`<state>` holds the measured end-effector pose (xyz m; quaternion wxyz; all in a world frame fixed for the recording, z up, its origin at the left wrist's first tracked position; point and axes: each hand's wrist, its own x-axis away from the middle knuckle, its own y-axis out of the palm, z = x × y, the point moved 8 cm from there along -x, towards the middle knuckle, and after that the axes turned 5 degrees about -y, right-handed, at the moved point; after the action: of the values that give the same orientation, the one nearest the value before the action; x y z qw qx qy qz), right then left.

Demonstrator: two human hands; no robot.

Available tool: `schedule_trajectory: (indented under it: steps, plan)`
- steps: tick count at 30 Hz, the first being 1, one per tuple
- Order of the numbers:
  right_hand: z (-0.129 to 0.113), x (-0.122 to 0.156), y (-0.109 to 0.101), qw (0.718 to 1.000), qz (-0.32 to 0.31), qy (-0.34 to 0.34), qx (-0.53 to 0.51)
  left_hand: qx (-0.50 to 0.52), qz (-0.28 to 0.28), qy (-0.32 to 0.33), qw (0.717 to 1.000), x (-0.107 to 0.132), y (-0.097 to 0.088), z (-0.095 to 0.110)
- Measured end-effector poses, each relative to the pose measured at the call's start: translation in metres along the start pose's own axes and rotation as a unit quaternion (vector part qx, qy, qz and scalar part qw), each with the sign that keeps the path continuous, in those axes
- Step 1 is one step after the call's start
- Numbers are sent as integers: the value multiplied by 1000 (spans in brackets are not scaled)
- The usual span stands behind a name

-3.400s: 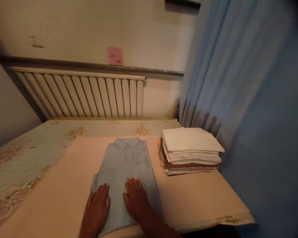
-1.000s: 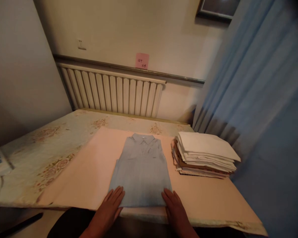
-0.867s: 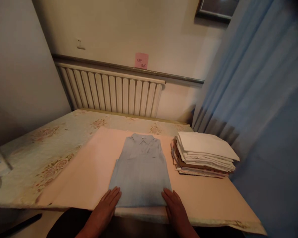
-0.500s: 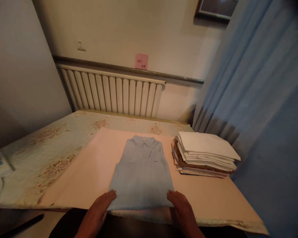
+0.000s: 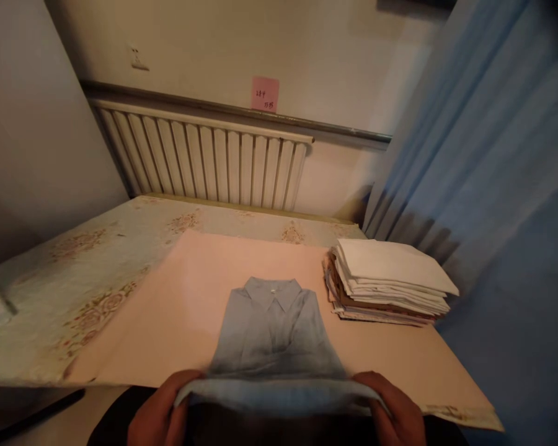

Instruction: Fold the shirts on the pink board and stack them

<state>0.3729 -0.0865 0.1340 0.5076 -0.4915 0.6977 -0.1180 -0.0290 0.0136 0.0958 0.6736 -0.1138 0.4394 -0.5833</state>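
A light blue collared shirt [image 5: 274, 328] lies folded on a pale pink sheet [image 5: 181, 310] at the table's near edge, collar pointing away from me. My left hand [image 5: 160, 415] grips the shirt's near left corner and my right hand [image 5: 395, 414] grips its near right corner. Both hands have the hem raised off the sheet, so the lower edge curls up between them. The collar end still rests flat.
A stack of folded white and brown cloths [image 5: 390, 282] sits to the right of the shirt. A floral tablecloth [image 5: 74, 266] covers the table's left part. A radiator [image 5: 199, 158] runs along the back wall, a blue curtain [image 5: 493, 186] hangs at right, and a pink note [image 5: 265, 94] sticks above the radiator.
My hands lay flat beside the shirt's lower corners a second ago. They have now closed on those corners and lifted the hem toward me; the shirt has slid nearer the edge.
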Motion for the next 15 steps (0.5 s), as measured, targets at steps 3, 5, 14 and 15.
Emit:
schedule_trajectory:
  steps: [3,5,14,15]
  plan:
    - [7,-41,6,998,48,42,-21,22,17,-42,999,-50,1,16]
    - [18,-74,17,995,61,72,-31,30,2,-71,997,-87,10,19]
    - [145,-191,144,972,-40,229,38,-32,-148,-185,971,-220,141,-43]
    - [158,-192,159,968,-55,243,42,-36,-160,-195,967,-225,156,-52]
